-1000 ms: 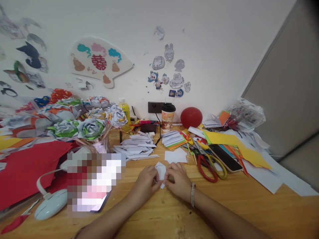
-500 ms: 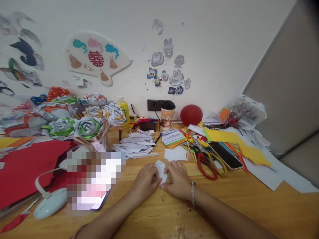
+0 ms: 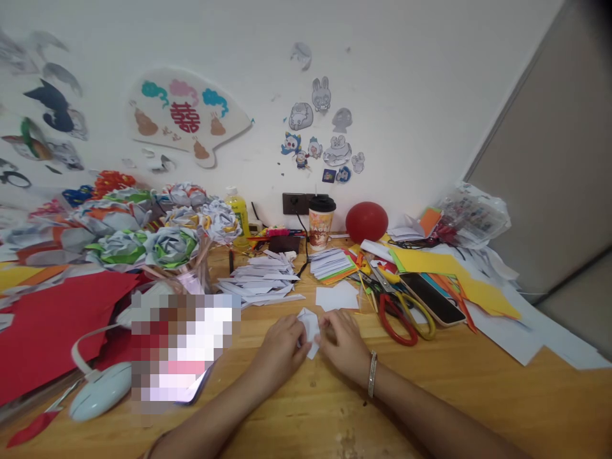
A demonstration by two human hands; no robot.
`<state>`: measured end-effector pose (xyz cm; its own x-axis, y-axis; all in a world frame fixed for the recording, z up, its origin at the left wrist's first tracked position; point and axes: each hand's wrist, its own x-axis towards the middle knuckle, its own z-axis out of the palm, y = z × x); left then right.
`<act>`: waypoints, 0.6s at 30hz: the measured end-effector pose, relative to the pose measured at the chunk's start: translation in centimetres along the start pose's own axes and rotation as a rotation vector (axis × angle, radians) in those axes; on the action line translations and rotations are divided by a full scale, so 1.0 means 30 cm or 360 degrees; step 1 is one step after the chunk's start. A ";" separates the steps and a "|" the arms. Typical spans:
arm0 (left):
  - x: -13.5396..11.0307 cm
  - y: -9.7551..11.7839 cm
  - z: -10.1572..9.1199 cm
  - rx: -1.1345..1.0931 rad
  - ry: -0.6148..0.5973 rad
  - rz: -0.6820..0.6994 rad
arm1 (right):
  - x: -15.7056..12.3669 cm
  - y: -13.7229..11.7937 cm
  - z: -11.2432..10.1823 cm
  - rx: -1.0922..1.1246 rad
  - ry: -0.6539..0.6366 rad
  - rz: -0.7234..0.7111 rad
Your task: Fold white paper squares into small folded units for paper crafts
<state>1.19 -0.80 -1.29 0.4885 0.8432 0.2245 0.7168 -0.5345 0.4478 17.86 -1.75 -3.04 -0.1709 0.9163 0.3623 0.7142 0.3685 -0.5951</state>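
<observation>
My left hand [image 3: 280,347] and my right hand [image 3: 345,344] meet over the wooden table [image 3: 478,408], both pinched on a small folded white paper [image 3: 310,325]. The paper pokes up between the fingertips, partly hidden by them. A bracelet sits on my right wrist. A loose white paper square [image 3: 337,297] lies just behind my hands. A pile of folded white paper pieces [image 3: 261,280] lies further back on the left.
Red-handled and yellow-handled scissors [image 3: 399,315] and a phone [image 3: 430,298] lie right of my hands. A paper stack [image 3: 331,263], cup [image 3: 321,222], red ball [image 3: 366,221] and yellow bottle [image 3: 239,213] stand by the wall. Paper flowers [image 3: 143,236], red paper [image 3: 52,319] and a white lamp base [image 3: 98,398] fill the left.
My hands stayed on the white paper and shifted their fingers slightly. The right hand's fingers moved a little over the paper's right edge. The view shifted slightly.
</observation>
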 end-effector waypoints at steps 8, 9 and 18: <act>-0.003 -0.058 -0.029 0.0200 0.0239 -0.0083 | -0.004 -0.037 -0.030 -0.0175 -0.0265 0.0027; -0.001 -0.072 -0.037 0.0195 0.0256 -0.0032 | 0.000 -0.038 -0.035 -0.0169 -0.0293 0.0021; -0.001 -0.123 -0.080 0.0250 -0.0045 0.0427 | 0.049 0.012 -0.128 -0.0087 -0.0440 -0.0164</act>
<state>-2.68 1.28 -0.88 0.6827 0.6701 0.2914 0.6274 -0.7419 0.2364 20.47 -0.87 0.04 -0.4174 0.8853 0.2050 0.7177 0.4595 -0.5232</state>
